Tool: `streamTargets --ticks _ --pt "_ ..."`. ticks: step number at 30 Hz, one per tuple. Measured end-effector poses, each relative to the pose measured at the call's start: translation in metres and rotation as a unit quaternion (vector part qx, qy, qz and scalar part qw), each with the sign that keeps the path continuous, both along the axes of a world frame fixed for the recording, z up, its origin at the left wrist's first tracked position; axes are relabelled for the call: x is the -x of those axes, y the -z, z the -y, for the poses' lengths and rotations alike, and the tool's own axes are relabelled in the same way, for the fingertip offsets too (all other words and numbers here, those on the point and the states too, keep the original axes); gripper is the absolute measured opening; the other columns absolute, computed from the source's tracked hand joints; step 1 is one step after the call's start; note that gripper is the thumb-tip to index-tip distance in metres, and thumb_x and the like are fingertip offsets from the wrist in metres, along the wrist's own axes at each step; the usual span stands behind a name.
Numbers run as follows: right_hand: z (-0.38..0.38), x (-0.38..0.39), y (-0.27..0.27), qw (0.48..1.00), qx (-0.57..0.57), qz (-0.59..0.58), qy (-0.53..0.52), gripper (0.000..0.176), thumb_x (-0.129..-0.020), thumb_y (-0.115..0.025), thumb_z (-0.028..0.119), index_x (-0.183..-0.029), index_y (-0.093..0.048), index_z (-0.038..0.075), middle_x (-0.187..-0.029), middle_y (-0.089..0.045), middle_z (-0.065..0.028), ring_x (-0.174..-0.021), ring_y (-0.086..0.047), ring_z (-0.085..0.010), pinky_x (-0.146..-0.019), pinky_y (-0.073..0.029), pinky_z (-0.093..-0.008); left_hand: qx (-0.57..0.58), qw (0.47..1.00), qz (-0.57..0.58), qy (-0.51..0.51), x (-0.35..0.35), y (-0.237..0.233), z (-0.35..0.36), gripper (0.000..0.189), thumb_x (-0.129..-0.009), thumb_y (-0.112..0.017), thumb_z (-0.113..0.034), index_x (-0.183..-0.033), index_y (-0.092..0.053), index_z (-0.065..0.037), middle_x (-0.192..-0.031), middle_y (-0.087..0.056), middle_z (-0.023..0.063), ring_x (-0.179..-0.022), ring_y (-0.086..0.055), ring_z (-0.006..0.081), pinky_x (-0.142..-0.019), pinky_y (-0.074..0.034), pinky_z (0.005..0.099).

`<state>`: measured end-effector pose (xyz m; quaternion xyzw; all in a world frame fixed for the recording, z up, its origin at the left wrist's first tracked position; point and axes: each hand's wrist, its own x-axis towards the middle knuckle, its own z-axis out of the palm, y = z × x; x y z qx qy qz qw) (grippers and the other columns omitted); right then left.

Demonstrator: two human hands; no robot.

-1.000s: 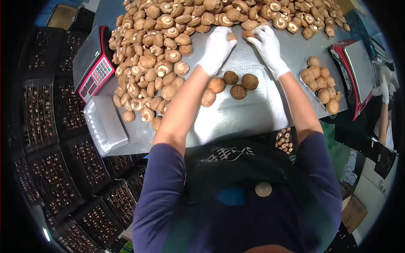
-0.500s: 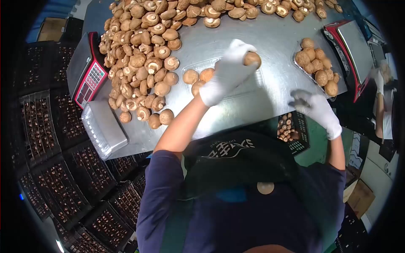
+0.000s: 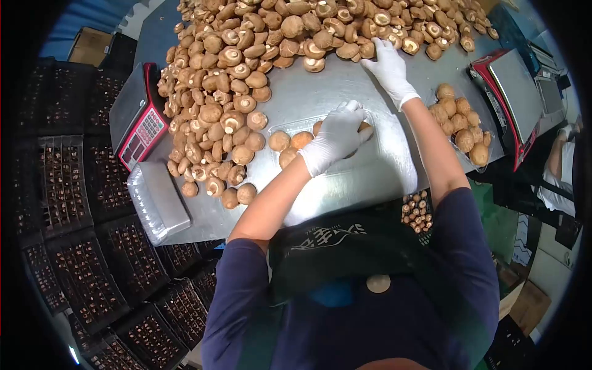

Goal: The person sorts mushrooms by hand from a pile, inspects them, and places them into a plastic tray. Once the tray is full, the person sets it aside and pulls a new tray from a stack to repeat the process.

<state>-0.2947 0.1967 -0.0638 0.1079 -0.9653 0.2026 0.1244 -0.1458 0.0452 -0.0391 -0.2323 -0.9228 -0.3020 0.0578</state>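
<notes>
At the far left, black racks (image 3: pixel 80 259) filled with small pieces are seen, followed by a red-framed scale (image 3: pixel 140 135) and clear plastic boxes (image 3: pixel 159 200) set at the near edge of the metal table (image 3: pixel 308 89). A large heap of mushrooms (image 3: pixel 213 114) is spread along the table's left and far sides. Three loose mushrooms (image 3: pixel 279 140) are seen just left of the gloved left hand (image 3: pixel 338 132), which is lowered over a clear tray (image 3: pixel 377 137). A mushroom (image 3: pixel 365 126) is partly covered by its fingers; whether it is gripped cannot be told. Farther right, the gloved right hand (image 3: pixel 387 65) is stretched to the heap's near edge, thumb and fingers parted; mushrooms lie right at its fingertips. A filled pack of mushrooms (image 3: pixel 459 120) is placed well right of that hand, beside a second scale (image 3: pixel 509 98).
</notes>
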Motion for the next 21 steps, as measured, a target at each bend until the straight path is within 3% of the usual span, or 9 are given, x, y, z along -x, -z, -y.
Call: streamTargets --ticks 2,6,7,10,12,17,18,20,21 --pt "0.0 0.01 0.018 0.999 0.0 -0.031 -0.012 0.06 -0.075 -0.073 0.031 -0.125 -0.052 0.003 -0.113 -0.06 -0.0168 -0.109 -0.058 -0.031 -0.09 -0.048 -0.0419 -0.15 0.987 0.064 -0.003 0.016 0.0 0.01 0.025 -0.082 -0.064 -0.02 -0.095 -0.062 0.0 -0.098 -0.06 0.0153 -0.099 -0.057 0.0341 -0.084 -0.049 0.0393" --pt "-0.01 -0.001 0.012 0.994 0.092 -0.047 -0.024 0.054 -0.076 -0.073 0.027 -0.121 -0.055 0.003 -0.108 -0.064 -0.0179 -0.103 -0.061 -0.0314 -0.088 -0.049 -0.039 -0.021 0.949 -0.147 -0.279 0.083 0.011 0.043 0.031 -0.083 -0.061 -0.017 -0.111 -0.062 -0.003 -0.11 -0.058 0.0169 -0.103 -0.056 0.0342 -0.089 -0.047 0.0422" --pt "-0.012 -0.013 0.007 0.979 0.2 0.015 -0.023 0.054 -0.077 -0.072 0.027 -0.121 -0.054 0.002 -0.108 -0.065 -0.0164 -0.101 -0.062 -0.0296 -0.087 -0.049 -0.0377 -0.005 0.941 -0.161 -0.299 0.098 0.018 0.052 0.038 -0.082 -0.064 -0.02 -0.115 -0.061 -0.003 -0.111 -0.056 0.0172 -0.105 -0.055 0.0347 -0.089 -0.047 0.0425" --pt "-0.026 -0.029 0.004 0.908 0.39 0.146 -0.042 0.048 -0.082 -0.066 0.024 -0.123 -0.054 0.002 -0.109 -0.067 -0.0129 -0.095 -0.065 -0.0225 -0.083 -0.049 -0.0324 0.028 0.958 -0.092 -0.27 0.122 0.018 0.053 0.048 -0.078 -0.071 -0.024 -0.12 -0.058 -0.004 -0.109 -0.057 0.0182 -0.101 -0.058 0.0333 -0.084 -0.049 0.0418" --pt "-0.037 -0.042 -0.003 0.722 0.617 0.298 -0.098 0.043 -0.085 -0.061 0.021 -0.122 -0.055 0.001 -0.11 -0.067 -0.0128 -0.095 -0.065 -0.0201 -0.079 -0.049 -0.0294 0.04 0.959 -0.084 -0.266 0.129 0.021 0.053 0.049 -0.077 -0.071 -0.026 -0.119 -0.058 -0.004 -0.107 -0.058 0.0182 -0.098 -0.059 0.0336 -0.082 -0.05 0.0417" --pt "-0.054 -0.075 -0.023 0.614 0.687 0.358 -0.15 0.038 -0.086 -0.059 0.016 -0.121 -0.054 0.002 -0.106 -0.066 -0.0121 -0.093 -0.064 -0.0169 -0.08 -0.048 -0.0266 -0.063 0.956 -0.09 -0.273 0.105 -0.003 0.063 0.044 -0.078 -0.069 -0.029 -0.109 -0.064 0.002 -0.103 -0.064 0.0223 -0.094 -0.063 0.0355 -0.083 -0.049 0.0405" --pt "-0.052 -0.092 -0.03 0.61 0.688 0.367 -0.142 0.038 -0.086 -0.059 0.016 -0.121 -0.054 0.002 -0.106 -0.066 -0.0121 -0.093 -0.064 -0.0169 -0.08 -0.048 -0.0266 -0.09 0.95 -0.112 -0.279 0.091 -0.005 0.067 0.041 -0.082 -0.066 -0.028 -0.107 -0.064 0.004 -0.099 -0.066 0.0174 -0.089 -0.064 0.0287 -0.079 -0.05 0.036" --pt "-0.045 -0.124 -0.05 0.705 0.614 0.321 -0.151 0.037 -0.082 -0.063 0.009 -0.118 -0.056 0.004 -0.098 -0.065 -0.0082 -0.089 -0.062 -0.0126 -0.077 -0.048 -0.0246 -0.303 0.92 0.089 -0.231 0.058 -0.014 0.076 0.035 -0.088 -0.06 -0.026 -0.108 -0.064 0.003 -0.093 -0.066 0.0109 -0.08 -0.062 0.019 -0.074 -0.049 0.0296" --pt "-0.048 -0.138 -0.059 0.756 0.526 0.357 -0.156 0.039 -0.078 -0.067 0.004 -0.116 -0.058 0.007 -0.097 -0.062 -0.0007 -0.084 -0.057 -0.0081 -0.075 -0.047 -0.0237 -0.484 0.8 0.249 -0.252 0.033 -0.045 0.066 0.032 -0.095 -0.052 -0.025 -0.107 -0.063 0.002 -0.089 -0.064 0.0067 -0.072 -0.058 0.0121 -0.068 -0.046 0.0245"
